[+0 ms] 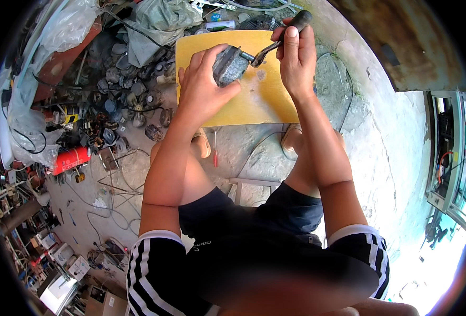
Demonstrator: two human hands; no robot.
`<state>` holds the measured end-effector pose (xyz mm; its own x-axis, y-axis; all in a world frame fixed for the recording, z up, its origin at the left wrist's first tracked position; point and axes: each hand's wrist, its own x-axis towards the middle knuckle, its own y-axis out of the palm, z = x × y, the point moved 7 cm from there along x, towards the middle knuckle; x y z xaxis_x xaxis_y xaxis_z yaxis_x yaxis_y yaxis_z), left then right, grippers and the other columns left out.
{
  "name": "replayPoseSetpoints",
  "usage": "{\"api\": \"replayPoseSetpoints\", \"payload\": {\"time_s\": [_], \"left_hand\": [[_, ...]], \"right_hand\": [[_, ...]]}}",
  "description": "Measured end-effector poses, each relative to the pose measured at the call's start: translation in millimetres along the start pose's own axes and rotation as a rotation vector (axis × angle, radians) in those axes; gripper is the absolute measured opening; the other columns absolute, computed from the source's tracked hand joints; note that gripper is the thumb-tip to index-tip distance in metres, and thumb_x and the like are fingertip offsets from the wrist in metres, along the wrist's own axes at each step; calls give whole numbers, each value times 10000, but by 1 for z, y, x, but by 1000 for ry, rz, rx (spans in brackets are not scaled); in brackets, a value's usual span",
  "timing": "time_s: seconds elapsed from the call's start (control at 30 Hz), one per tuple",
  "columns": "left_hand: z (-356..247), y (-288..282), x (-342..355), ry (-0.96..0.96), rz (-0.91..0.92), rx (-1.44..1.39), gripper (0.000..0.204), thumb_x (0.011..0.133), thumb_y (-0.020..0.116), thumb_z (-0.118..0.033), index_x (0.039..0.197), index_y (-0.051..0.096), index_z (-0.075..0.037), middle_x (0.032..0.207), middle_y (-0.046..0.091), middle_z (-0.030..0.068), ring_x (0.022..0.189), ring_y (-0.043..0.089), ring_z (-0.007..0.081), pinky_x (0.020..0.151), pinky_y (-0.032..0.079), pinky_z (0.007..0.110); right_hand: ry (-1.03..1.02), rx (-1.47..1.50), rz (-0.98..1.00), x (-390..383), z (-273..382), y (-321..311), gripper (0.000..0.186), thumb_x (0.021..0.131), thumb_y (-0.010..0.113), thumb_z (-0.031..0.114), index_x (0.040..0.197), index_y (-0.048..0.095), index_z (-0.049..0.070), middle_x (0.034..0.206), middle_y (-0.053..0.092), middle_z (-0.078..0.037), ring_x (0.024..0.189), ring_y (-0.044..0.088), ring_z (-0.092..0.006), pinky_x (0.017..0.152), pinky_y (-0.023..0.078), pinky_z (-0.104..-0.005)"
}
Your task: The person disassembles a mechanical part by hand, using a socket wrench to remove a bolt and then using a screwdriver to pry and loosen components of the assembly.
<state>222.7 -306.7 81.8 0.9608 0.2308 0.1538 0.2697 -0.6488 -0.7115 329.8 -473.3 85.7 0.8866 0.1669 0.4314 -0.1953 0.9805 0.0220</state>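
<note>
Grey metal housing [231, 67] grasped by left hand [204, 84] over yellow board [267, 105]; black-handled crank wrench [268, 49] clasped by right hand [297, 63]; socket [247, 56] best kept square, housing firmly braced.

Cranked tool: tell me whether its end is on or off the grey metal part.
On, it appears: no gap shows between the cranked tool in the right hand and the grey metal part in the left hand.
</note>
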Motion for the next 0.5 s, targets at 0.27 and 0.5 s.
{"api": "replayPoseSetpoints", "payload": {"time_s": [0.27, 0.5], "left_hand": [[3, 1, -2, 16, -27, 18, 701, 686, 766, -285, 1333, 518, -179, 1229, 573, 116, 1173, 534, 305, 1039, 288, 552], [-1, 5, -8, 48, -86, 45, 693, 682, 791, -290, 1314, 541, -159, 1184, 587, 132, 1119, 565, 316, 997, 358, 522]], "right_hand": [[429, 229, -7, 13, -41, 2, 310, 1074, 437, 296, 1121, 530, 3, 879, 601, -25, 603, 412, -38, 531, 382, -185], [886, 616, -2, 6, -105, 8, 268, 1063, 459, 280, 1003, 544, 33, 826, 594, -44, 575, 449, -62, 509, 426, -182]]}}
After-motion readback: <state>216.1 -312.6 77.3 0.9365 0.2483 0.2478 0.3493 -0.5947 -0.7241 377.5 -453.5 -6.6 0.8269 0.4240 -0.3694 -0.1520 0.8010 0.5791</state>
